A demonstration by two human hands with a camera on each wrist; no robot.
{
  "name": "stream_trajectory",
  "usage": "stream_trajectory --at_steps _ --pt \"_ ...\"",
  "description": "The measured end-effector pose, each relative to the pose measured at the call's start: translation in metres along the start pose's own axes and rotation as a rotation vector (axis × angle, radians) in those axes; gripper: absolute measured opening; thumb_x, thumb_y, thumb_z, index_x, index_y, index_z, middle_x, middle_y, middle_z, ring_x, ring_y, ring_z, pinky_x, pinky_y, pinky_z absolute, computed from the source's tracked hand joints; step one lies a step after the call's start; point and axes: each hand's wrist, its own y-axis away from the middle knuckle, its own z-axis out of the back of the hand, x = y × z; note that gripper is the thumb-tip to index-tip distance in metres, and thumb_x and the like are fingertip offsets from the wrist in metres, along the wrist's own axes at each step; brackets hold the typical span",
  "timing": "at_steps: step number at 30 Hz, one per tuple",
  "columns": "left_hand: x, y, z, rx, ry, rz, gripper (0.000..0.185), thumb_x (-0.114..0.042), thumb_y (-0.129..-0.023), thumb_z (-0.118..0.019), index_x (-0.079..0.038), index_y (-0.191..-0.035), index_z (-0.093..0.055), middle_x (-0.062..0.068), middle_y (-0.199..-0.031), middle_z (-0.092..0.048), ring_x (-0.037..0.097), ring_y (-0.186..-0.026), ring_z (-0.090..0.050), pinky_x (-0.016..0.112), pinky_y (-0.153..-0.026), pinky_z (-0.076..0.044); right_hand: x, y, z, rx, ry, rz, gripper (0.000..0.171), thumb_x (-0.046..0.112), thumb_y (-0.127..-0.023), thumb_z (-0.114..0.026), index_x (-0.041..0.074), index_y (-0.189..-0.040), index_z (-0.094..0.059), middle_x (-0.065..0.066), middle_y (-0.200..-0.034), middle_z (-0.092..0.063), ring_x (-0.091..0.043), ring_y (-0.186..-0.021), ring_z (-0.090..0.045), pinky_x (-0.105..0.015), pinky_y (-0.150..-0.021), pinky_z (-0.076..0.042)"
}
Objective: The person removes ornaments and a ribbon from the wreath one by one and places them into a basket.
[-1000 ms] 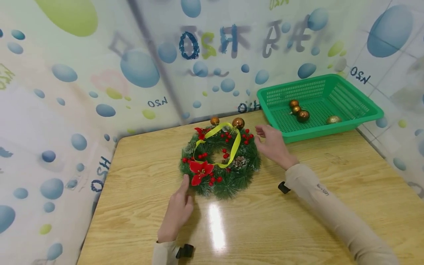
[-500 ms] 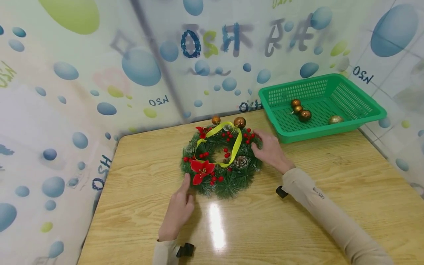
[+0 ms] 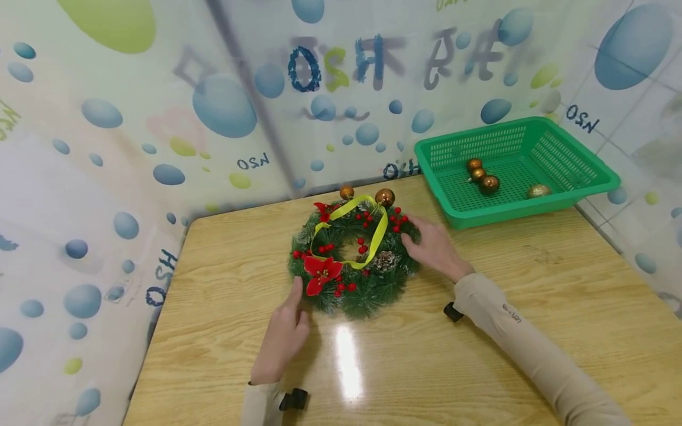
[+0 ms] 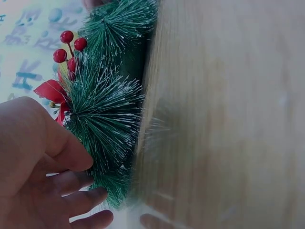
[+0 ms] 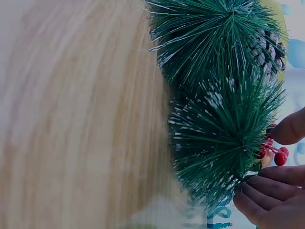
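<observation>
Since a second ago the right hand (image 3: 434,245) has come in from beside the wreath (image 3: 354,260) and now rests on its right rim, fingers loosely spread among the needles. Nearer, the left hand (image 3: 282,337) touches the lower left rim with straight fingers. Lying mid-table (image 3: 479,355), the wreath looks light and springy, its baubles fragile; the stiff ring beneath seems the best hold. Farther off, a green basket (image 3: 575,201) holds more baubles.

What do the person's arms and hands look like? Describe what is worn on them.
Both hands, left hand and right hand, are bare. Long beige sleeves end at the wrists; the right one bears a small dark marking. A small black device sits at each wrist.
</observation>
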Motion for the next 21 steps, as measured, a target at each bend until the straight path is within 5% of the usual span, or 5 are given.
stream_trajectory --at_steps 4,9,12,18,21 --pt "0.003 -0.008 0.004 0.005 -0.013 -0.008 0.075 0.002 -0.094 -0.051 -0.004 -0.162 -0.017 0.015 -0.166 -0.024 0.022 -0.083 -0.056 0.032 -0.077 -0.054 0.001 0.004 -0.001 -0.007 -0.011 0.001 0.059 0.017 -0.095 -0.057 -0.004 -0.149 -0.046 -0.031 -0.126 -0.065 -0.012 -0.036 -0.029 -0.044 -0.073 -0.057" --pt "0.009 -0.017 0.012 0.023 -0.012 0.010 0.075 0.000 -0.094 -0.051 -0.004 -0.161 -0.018 0.019 -0.164 -0.027 0.014 -0.060 -0.040 0.028 -0.062 -0.047 0.002 0.010 -0.003 -0.007 -0.047 0.012 0.062 0.010 -0.091 -0.057 -0.006 -0.149 -0.045 -0.032 -0.112 -0.067 -0.007 -0.035 -0.028 -0.030 -0.046 -0.043" --pt "0.011 -0.023 0.017 0.019 -0.023 -0.003 0.073 0.001 -0.094 -0.051 -0.002 -0.160 -0.022 0.020 -0.163 -0.029 0.013 -0.058 -0.043 0.028 -0.059 -0.048 0.003 0.012 -0.004 -0.005 -0.067 0.023 0.064 0.007 -0.088 -0.056 -0.008 -0.149 -0.043 -0.031 -0.098 -0.066 -0.007 -0.035 -0.029 -0.023 -0.035 -0.032" --pt "0.016 -0.031 0.024 0.041 -0.024 -0.005 0.071 0.001 -0.094 -0.048 0.000 -0.159 -0.023 0.020 -0.163 -0.028 0.008 -0.047 -0.033 0.026 -0.050 -0.043 0.004 0.016 -0.009 -0.019 -0.056 0.062 0.064 0.002 -0.085 -0.056 -0.012 -0.146 -0.044 -0.036 -0.137 -0.056 -0.004 -0.036 -0.029 -0.020 -0.033 -0.029" --pt "0.020 -0.036 0.029 0.052 -0.030 -0.011 0.070 0.001 -0.093 -0.047 0.000 -0.159 -0.023 0.022 -0.163 -0.029 0.006 -0.047 -0.030 0.024 -0.049 -0.040 0.005 0.018 -0.010 -0.021 -0.041 0.068 0.064 0.001 -0.084 -0.056 -0.012 -0.146 -0.044 -0.037 -0.127 -0.062 -0.002 -0.036 -0.028 -0.019 -0.033 -0.027"
